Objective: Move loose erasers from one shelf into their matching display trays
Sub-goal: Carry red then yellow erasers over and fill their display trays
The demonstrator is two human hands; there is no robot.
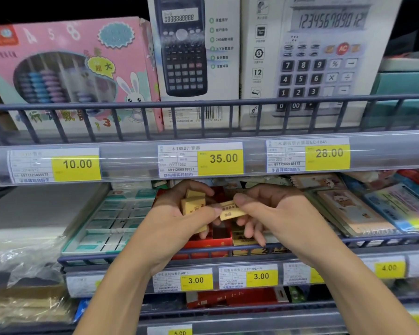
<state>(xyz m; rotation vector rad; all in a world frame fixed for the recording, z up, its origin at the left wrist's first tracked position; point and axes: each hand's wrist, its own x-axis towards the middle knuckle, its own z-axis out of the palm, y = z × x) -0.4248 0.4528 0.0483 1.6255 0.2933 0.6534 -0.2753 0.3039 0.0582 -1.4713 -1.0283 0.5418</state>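
My left hand [179, 213] cups stacked tan rectangular erasers [191, 204]; right hand [273, 209] fingers pinch one [230, 210] above the red cardboard tray [207, 243], ready for sorting.

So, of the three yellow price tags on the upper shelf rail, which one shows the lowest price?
The left tag, reading 10.00, below the pink abacus box. The middle tag reads 35.00 and the right tag reads 28.00.

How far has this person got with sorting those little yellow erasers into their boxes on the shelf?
Partly done, it seems. The red tray and the yellow tray beside it already hold some erasers. In hand: the left hand grips a few yellow erasers, and the right hand pinches one eraser above the trays. Those still need placing; any loose ones elsewhere are out of sight.
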